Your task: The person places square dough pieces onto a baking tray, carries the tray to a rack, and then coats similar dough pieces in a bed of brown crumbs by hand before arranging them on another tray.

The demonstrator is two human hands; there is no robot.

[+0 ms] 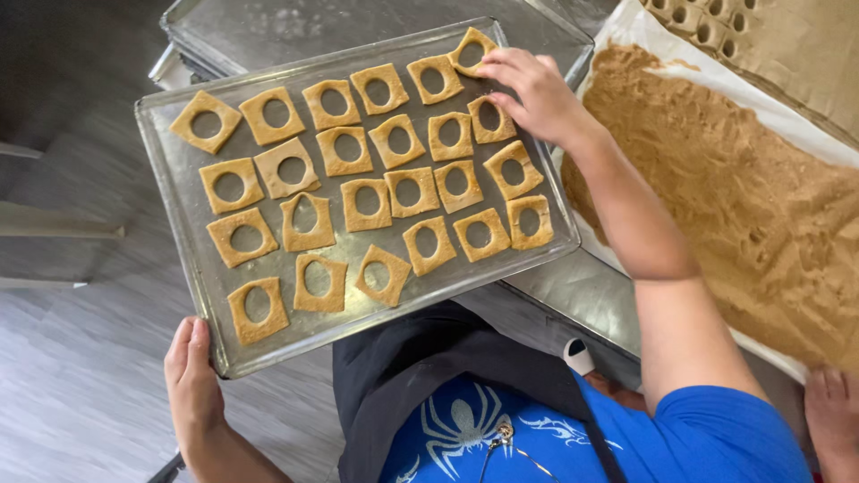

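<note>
A metal baking tray point(179, 188) carries several square tan dough pieces, each with a round hole cut in its middle. My left hand point(192, 380) grips the tray's near left corner from below the rim. My right hand point(535, 91) reaches over the tray's far right corner. Its fingertips pinch the edge of the dough square point(470, 46) lying closest to that corner. The palm hovers over the neighbouring squares point(490, 121).
A large sheet of brown rolled dough point(716, 188) lies on white paper at the right, on a steel table point(582, 295). More trays point(268, 31) are stacked under mine. Another hand point(832, 416) rests at the bottom right. Grey floor shows at the left.
</note>
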